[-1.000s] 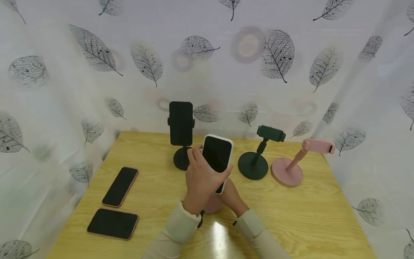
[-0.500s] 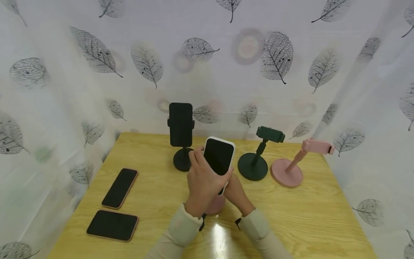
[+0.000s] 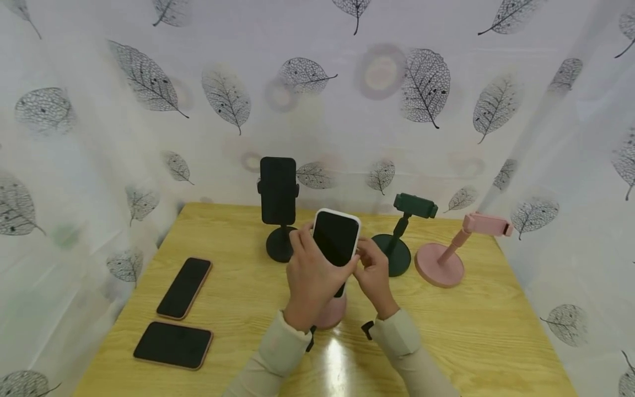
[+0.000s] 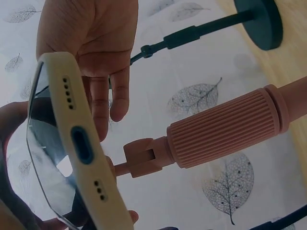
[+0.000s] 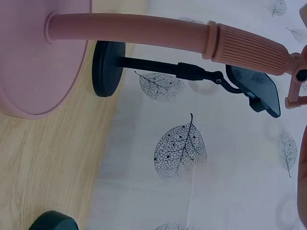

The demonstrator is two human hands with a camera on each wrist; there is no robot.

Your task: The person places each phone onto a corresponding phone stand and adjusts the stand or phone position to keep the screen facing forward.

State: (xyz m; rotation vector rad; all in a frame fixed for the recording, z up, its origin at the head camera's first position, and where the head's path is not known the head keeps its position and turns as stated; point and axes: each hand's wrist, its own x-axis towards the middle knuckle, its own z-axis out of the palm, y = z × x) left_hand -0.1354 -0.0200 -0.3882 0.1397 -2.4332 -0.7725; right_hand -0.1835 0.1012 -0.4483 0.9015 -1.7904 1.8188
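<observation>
My left hand [image 3: 310, 270] grips a white-cased phone [image 3: 336, 237], its thumb across the lower screen and fingers at the left edge. The phone is tilted upright, its bottom edge facing the left wrist camera. Below and behind it is a pink phone stand, whose round base [image 3: 331, 314] shows under the hands and whose ribbed pole [image 4: 225, 127] rises toward the phone's back. Against the phone's right edge is my right hand [image 3: 374, 273], fingers bent in the head view. In the left wrist view two of its fingers [image 4: 99, 108] hang down beside the case; the other fingertips are hidden.
A black stand [image 3: 280, 244] holding a dark phone [image 3: 278, 190] is at the back. To the right are a green stand [image 3: 397, 259] and another pink stand [image 3: 440, 264]. Two phones [image 3: 184, 288] [image 3: 172, 345] lie at left on the wooden table [image 3: 476, 336]. A leaf-patterned curtain [image 3: 317, 127] surrounds it.
My right hand has moved from low behind the phone, near the stand's pole, up and right to the phone's right edge. The left hand keeps its grip, with only a slight shift.
</observation>
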